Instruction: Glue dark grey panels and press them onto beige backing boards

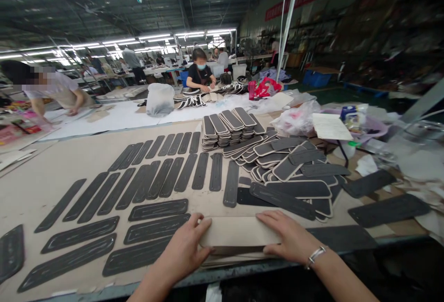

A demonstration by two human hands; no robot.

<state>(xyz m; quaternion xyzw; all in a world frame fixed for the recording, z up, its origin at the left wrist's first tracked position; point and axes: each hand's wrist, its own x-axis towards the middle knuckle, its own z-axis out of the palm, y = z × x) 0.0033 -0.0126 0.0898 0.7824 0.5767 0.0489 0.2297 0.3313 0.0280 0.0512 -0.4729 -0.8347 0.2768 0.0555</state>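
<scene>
My left hand (pixel 187 242) and my right hand (pixel 286 235) grip the two ends of a beige rectangular panel (pixel 237 231) at the table's front edge. Thumbs sit along the near side, with the fingers at the far side. Under the panel lies a stack of similar beige pieces (pixel 239 259), partly hidden by it. To the left and beyond, several dark grey strips (pixel 152 232) with rounded corners lie in rows, shiny streaks on their faces. Just past my right hand is a loose heap of dark pieces with beige borders (pixel 298 188).
Neat piles of beige-edged dark pieces (pixel 222 131) stand behind the heap. Plastic bags (pixel 300 117), a paper sheet (pixel 331 126) and a purple basket (pixel 376 128) crowd the right. Two people (pixel 201 73) work across the table. A metal pole (pixel 288 20) rises at the back.
</scene>
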